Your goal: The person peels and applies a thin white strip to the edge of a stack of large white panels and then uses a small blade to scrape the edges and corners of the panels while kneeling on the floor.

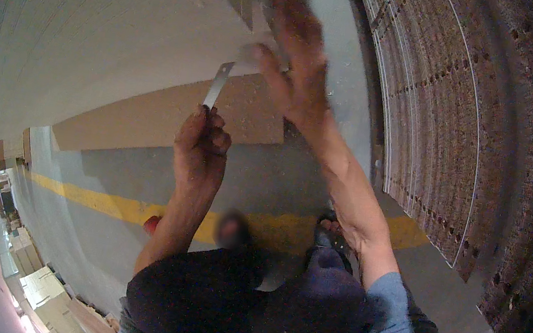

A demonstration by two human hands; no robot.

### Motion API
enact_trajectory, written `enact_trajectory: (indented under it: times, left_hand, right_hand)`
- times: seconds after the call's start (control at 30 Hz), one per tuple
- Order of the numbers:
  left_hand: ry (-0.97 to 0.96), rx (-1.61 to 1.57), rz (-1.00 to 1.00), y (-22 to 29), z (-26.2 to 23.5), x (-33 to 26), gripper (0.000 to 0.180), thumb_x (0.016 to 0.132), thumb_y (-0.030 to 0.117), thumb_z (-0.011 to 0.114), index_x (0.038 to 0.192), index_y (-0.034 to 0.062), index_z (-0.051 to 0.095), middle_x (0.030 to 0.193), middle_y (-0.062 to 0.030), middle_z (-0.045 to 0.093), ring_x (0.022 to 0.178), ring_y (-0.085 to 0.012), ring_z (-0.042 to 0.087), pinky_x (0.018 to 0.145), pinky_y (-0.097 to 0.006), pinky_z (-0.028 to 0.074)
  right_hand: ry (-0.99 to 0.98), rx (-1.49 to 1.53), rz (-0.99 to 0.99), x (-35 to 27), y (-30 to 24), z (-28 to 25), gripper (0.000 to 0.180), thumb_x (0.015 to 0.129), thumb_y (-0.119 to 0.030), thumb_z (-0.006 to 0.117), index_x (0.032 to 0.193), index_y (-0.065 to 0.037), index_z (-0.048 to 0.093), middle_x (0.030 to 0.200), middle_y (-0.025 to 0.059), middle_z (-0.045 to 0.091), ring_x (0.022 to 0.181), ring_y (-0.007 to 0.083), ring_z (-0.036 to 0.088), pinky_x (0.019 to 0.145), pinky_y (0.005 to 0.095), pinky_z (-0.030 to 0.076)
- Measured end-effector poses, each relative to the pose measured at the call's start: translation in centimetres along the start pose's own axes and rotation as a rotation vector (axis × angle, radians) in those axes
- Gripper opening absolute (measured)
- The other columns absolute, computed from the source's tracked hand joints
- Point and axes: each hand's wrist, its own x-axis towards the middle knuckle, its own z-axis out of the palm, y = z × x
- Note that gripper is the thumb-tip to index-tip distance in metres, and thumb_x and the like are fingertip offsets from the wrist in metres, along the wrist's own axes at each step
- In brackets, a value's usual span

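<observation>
My left hand (202, 140) is closed around the lower end of a flat metal blade (218, 85), which points up and away from me. The blade's far end is slanted and has a small hole. Farther off and to the right, my right hand (298, 58) is smeared by motion, with its thumb held apart from the fingers. It reaches over the edge of a large pale panel or stack (129, 31). Below both hands lies a brown cardboard sheet (178, 113), jutting out from under the pale surface.
To the right stands a tall stack of brown corrugated board (432, 101) with white straps. A yellow line (118, 205) crosses the grey floor (105, 249) by my feet. Boxes (45, 289) stand at the lower left. A small red object (151, 224) shows beside my left forearm.
</observation>
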Motion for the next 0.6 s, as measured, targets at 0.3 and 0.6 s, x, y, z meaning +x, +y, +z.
enact_trajectory:
  times: [0.3, 0.6]
  left_hand:
    - [0.034, -0.021, -0.019, -0.6, -0.4, -0.1, 0.017, 0.087, 0.021, 0.062, 0.096, 0.0067, 0.059, 0.079, -0.003, 0.061, 0.064, -0.01, 0.051, 0.057, -0.024, 0.039]
    - [0.018, -0.078, 0.025, 0.1, 1.0, -0.4, 0.017, 0.088, 0.022, 0.06, 0.096, 0.0065, 0.058, 0.078, -0.0034, 0.059, 0.064, -0.0106, 0.05, 0.057, -0.025, 0.039]
  right_hand:
    - [-0.021, 0.161, 0.187, -2.4, -2.6, -0.6, 0.055, 0.084, -0.011, 0.058, 0.135, 0.001, 0.041, 0.136, 0.0206, 0.045, 0.127, 0.0384, 0.04, 0.105, 0.0439, 0.031]
    - [-0.037, 0.075, -0.003, -0.7, -2.3, -0.4, 0.051, 0.084, -0.012, 0.058, 0.131, 0.002, 0.045, 0.131, 0.0199, 0.049, 0.117, 0.0357, 0.049, 0.099, 0.0394, 0.039]
